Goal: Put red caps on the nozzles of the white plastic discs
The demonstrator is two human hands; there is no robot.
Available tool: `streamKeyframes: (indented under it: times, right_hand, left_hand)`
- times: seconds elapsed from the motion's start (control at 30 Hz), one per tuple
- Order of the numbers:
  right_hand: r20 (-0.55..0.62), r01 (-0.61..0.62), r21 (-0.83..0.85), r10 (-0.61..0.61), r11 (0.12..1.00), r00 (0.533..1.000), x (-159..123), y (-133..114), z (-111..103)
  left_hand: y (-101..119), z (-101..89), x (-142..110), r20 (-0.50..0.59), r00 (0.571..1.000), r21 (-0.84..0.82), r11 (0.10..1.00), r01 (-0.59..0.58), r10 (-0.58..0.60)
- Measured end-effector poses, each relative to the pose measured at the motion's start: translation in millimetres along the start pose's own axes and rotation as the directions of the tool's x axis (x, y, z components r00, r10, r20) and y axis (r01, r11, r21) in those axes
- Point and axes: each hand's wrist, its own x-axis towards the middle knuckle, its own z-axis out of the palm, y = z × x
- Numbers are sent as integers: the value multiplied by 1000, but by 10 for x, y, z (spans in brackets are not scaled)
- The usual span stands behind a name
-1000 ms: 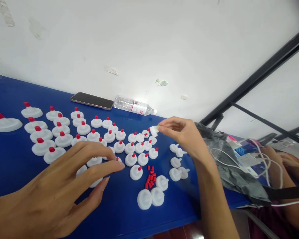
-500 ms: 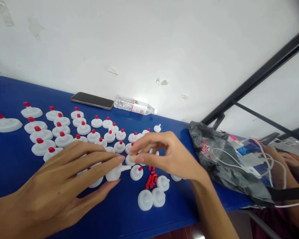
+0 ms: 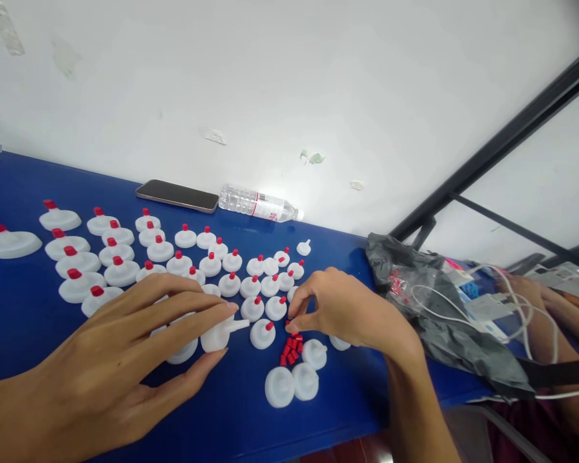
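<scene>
1. The left hand grips a white lid between its forefinger and thumb, just above the tabletop. The lid's bare spout points to the right.
2. The right hand is palm down, thumb and forefinger bent close together over the far end of the loose red caps. Whether it grips one of them I cannot tell.
3. The red caps lie in a small heap, near three bare lids on the side toward the wearer.
4. Capped lids, each with a red tip, stand in loose rows across the left and middle of the tabletop; the left hand covers some.
5. One more bare lid sits beyond the right hand.
6. A phone and a plastic bottle lie end to end by the wall.
7. At right, a black bag lies under a white cable, near another person's arm.
</scene>
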Motion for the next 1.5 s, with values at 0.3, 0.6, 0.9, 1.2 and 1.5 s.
streamKeyframes:
  times: [0.3, 0.6, 0.9, 1.2, 1.5]
  right_hand:
    - [-67, 38, -36, -40, 999, 997, -2, 7, -3]
    - [-260, 356, 419, -265, 835, 929, -83, 16, -49]
    - [-232, 451, 548, -390, 704, 891, -65, -134, 26]
    - [-145, 451, 581, -460, 677, 876, -36, -159, 62]
    - [-139, 421, 660, -450, 622, 882, -47, -166, 91]
  left_hand:
    - [12, -34, 28, 21, 1000, 2, 1000, -4, 4]
    - [-72, -59, 7, 72, 997, 46, 998, -35, 32]
    - [-75, -55, 45, 67, 996, 61, 996, -59, 55]
    - [-59, -107, 104, 119, 990, 51, 995, -84, 77]
    - [-21, -70, 99, 31, 996, -9, 997, -83, 83]
